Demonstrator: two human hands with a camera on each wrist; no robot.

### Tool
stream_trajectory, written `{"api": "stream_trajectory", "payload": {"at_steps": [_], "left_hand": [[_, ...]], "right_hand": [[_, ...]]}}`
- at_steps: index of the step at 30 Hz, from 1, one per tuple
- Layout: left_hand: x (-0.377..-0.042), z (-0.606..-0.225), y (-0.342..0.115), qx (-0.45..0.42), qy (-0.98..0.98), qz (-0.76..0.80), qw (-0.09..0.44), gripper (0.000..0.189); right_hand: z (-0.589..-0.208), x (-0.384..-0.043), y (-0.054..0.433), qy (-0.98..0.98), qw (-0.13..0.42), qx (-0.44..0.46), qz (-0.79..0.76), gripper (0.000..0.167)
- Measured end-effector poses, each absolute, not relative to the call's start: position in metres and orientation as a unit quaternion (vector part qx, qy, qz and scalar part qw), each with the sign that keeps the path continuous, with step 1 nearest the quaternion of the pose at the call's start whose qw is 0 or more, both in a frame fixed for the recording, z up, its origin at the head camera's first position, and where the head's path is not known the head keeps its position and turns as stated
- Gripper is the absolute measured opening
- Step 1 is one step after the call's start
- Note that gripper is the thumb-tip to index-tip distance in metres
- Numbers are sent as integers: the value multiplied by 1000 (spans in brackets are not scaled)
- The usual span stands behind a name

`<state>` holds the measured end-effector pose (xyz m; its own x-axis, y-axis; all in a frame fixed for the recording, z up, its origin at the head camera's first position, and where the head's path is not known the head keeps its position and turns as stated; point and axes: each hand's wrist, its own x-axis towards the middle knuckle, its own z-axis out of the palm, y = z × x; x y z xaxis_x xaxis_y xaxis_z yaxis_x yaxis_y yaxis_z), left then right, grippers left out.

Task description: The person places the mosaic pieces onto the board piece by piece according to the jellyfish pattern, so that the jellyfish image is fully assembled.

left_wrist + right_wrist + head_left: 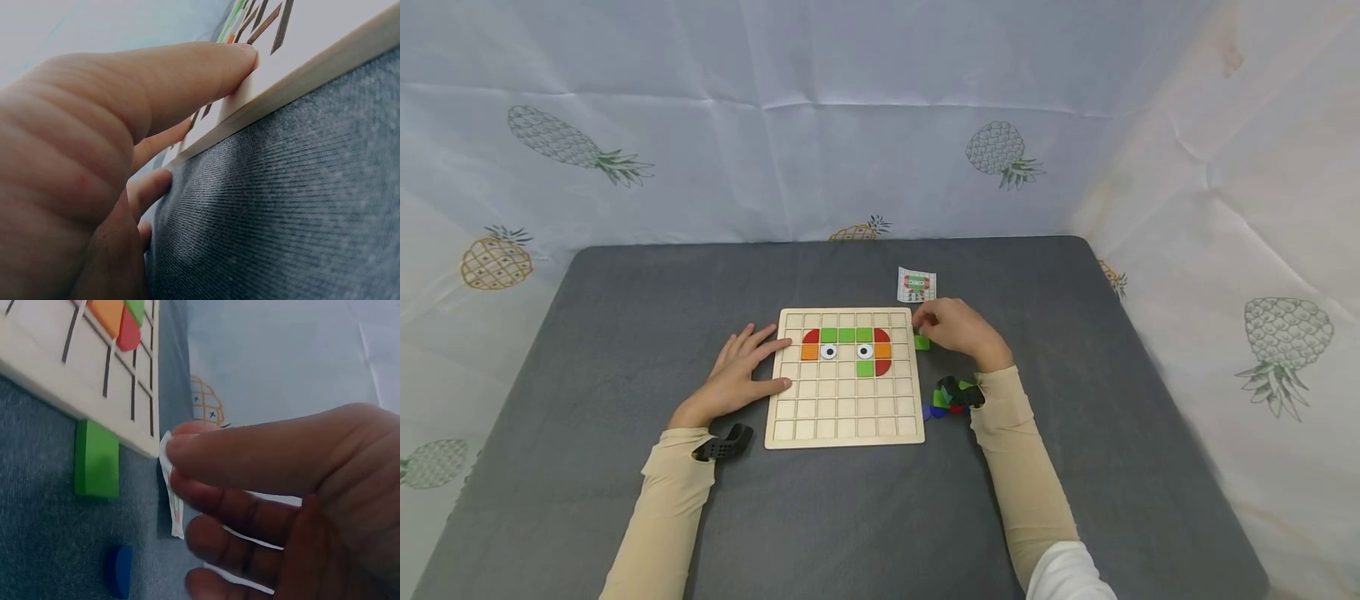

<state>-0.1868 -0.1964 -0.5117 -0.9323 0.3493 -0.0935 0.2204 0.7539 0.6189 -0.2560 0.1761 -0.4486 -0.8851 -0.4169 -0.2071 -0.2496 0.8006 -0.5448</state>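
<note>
A wooden grid board (826, 408) bears red, orange and green pieces and two eye pieces (828, 352) in its upper rows. My left hand (737, 379) lies spread at the board's left side, its thumb (212, 65) resting on the rim. Over the upper right corner hovers my right hand (958, 325), fingers loosely bent and thumb close to the index finger. Nothing shows between those fingertips. Beneath it on the cloth are a green block (97, 459), beside the board, and a blue rounded piece (119, 570).
A small picture card (917, 285) lies beyond the board's upper right corner. Several loose green, blue and red pieces (940, 400) sit right of the board, partly hidden by the right wrist's black strap. Grey cloth (647, 317) covers the table; pineapple-print curtains stand behind.
</note>
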Motion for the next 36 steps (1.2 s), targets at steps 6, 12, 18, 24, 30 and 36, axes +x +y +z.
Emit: {"api": "stream_trajectory", "payload": {"at_steps": [6, 12, 18, 24, 30, 36], "left_hand": [[-187, -512, -197, 154, 931, 314, 100, 73], [-188, -513, -197, 154, 931, 316, 100, 73], [-188, -512, -197, 153, 931, 316, 101, 74], [-187, -512, -197, 152, 931, 316, 102, 73], [-187, -511, -197, 151, 931, 317, 103, 73], [-188, -512, -197, 149, 931, 315, 104, 73]], "right_hand": [[-450, -258, 176, 943, 177, -163, -232, 29], [-454, -258, 173, 950, 181, -158, -198, 35], [-457, -256, 170, 954, 204, -146, -167, 40], [-460, -255, 170, 955, 204, -140, -166, 29], [-461, -258, 170, 952, 205, -144, -176, 21], [-459, -259, 176, 942, 198, -153, -222, 22]]}}
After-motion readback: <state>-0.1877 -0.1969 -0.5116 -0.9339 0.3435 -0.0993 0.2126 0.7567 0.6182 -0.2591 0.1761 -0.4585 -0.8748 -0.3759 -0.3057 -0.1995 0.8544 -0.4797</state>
